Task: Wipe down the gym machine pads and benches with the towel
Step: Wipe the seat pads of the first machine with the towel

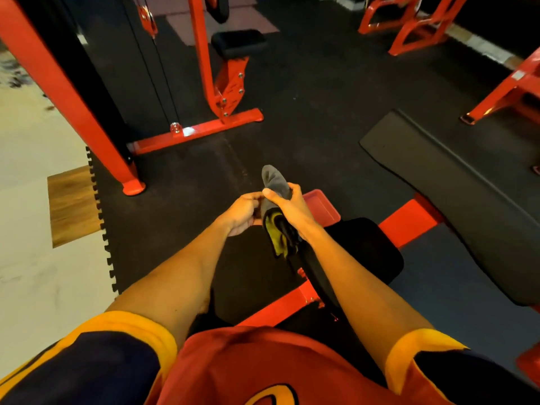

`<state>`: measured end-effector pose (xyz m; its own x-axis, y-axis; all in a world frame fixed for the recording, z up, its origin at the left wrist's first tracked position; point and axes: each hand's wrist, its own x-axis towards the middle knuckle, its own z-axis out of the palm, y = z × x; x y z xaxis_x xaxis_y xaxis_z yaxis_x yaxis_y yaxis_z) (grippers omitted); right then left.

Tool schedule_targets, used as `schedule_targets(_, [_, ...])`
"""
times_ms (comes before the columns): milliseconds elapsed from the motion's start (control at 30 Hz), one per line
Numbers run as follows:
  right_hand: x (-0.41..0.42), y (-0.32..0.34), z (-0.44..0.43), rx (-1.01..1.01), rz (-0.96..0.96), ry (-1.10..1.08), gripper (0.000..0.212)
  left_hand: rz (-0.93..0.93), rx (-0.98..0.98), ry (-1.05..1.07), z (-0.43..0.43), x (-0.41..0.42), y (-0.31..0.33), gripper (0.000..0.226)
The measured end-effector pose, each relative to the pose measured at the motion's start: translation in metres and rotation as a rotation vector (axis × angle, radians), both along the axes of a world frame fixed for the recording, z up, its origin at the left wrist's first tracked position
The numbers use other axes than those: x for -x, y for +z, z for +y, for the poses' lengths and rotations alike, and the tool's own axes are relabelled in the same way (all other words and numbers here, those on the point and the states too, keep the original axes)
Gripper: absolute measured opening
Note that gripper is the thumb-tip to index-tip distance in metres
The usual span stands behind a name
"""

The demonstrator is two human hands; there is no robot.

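A grey towel [273, 182] with a yellow and black part hanging below sticks up out of my right hand [292, 207], which grips it around the middle. My left hand [244, 211] is right beside it, fingers curled and touching the towel's lower edge. Both hands hover above a black seat pad [365, 247] on a red frame. A long black bench pad [455, 194] lies slanted to the right. A small black seat pad [238, 43] sits on the cable machine at the back.
A red cable machine frame [198, 130] with cables stands at the left and back. More red frames [415, 27] stand at the far right. Black rubber floor mats [306, 92] cover the middle; pale floor and a wooden plank [73, 206] lie at the left.
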<state>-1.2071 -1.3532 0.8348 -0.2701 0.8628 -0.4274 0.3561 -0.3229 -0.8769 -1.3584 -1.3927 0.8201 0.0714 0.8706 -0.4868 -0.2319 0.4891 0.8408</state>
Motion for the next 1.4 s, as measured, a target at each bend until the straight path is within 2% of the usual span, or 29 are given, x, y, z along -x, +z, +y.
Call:
schedule_targets(100, [0.031,-0.001,0.039,-0.004,-0.040,0.082,0.105,0.110,-0.057,-0.046,0.042,0.032,-0.008,0.027])
schedule_targets(200, [0.071,-0.006,0.081,-0.086,-0.116,0.156,0.096,0.235,-0.109,-0.086,0.086,0.078,-0.019,0.010])
schedule_targets(267, [0.097,-0.006,0.099,-0.127,-0.149,0.179,0.079,0.305,-0.134,-0.102,0.111,0.112,-0.024,0.022])
schedule_targets(333, [0.128,-0.006,0.121,-0.121,-0.144,0.142,0.064,0.411,-0.200,-0.114,0.146,0.155,-0.020,0.048])
schedule_targets(433, [0.153,-0.001,0.146,-0.068,-0.107,0.103,0.051,0.385,-0.249,-0.216,0.191,0.196,-0.006,0.087])
schedule_targets(500, [0.161,0.006,0.154,-0.048,-0.060,0.057,0.047,0.382,-0.240,-0.330,0.221,0.210,0.004,0.091])
schedule_targets(600, [0.158,0.015,0.164,-0.033,-0.006,-0.035,0.047,0.418,-0.248,-0.469,0.260,0.215,0.005,0.072])
schedule_targets(700, [0.137,0.022,0.186,-0.043,-0.034,-0.114,0.053,0.398,-0.267,-0.531,0.296,0.197,0.017,0.050])
schedule_targets(800, [0.113,0.027,0.207,-0.056,-0.155,-0.103,0.049,0.387,-0.296,-0.584,0.326,0.168,0.026,0.050])
schedule_targets(900, [0.082,0.033,0.230,-0.133,-0.225,-0.269,0.051,0.432,-0.378,-0.756,0.370,0.118,0.034,0.053])
schedule_targets(1000, [0.050,0.033,0.248,-0.333,-0.266,-0.478,0.039,0.410,-0.492,-0.863,0.402,0.067,0.043,0.054])
schedule_targets(1133, [0.001,0.036,0.260,-0.385,-0.111,-0.718,0.018,0.446,-0.576,-1.032,0.440,0.010,0.046,0.052])
schedule_targets(1200, [-0.022,0.039,0.261,-0.360,-0.031,-0.853,0.010,0.590,-0.668,-1.179,0.464,-0.012,0.047,0.051])
schedule_targets(1267, [-0.043,0.043,0.257,-0.329,0.008,-0.992,0.014,0.698,-0.762,-1.277,0.484,-0.031,0.049,0.043])
schedule_targets(1400, [-0.073,0.050,0.248,-0.257,-0.011,-1.095,0.028,0.569,-0.811,-1.394,0.508,-0.074,0.062,0.025])
